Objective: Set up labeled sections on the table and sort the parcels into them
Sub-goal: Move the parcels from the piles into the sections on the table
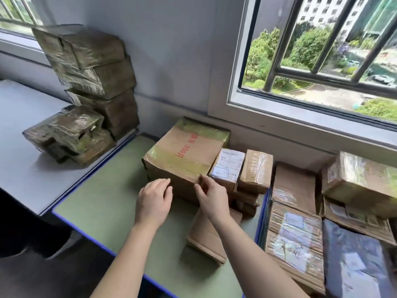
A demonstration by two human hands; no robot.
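Holds the left hand (153, 201) loosely curled and empty, fingertips right at the near face of the big taped carton (184, 153). Has the right hand (211, 197) at that carton's near right corner, thumb and forefinger close together against the edge; cannot tell whether they pinch anything. Finds the carton itself on the green table (103, 201), red print on its top, backed against the wall below the window (322, 61). Finds just right of the carton a small parcel with a white label (227, 166), touching it, and next along a tape-wrapped brown parcel (255, 171), both sitting on lower boxes. Finds in front of the carton, partly under the right forearm, a flat cardboard parcel (204, 239). Sees farther right of the carton rows of flat parcels (294, 233), a dark plastic mailer (352, 261) and a taped box (363, 179) lying on others. Sees well left of the carton, on the grey table (21, 168), a leaning stack of film-wrapped parcels (92, 67) against the wall, with a tumbled bundle (68, 136) at its foot.
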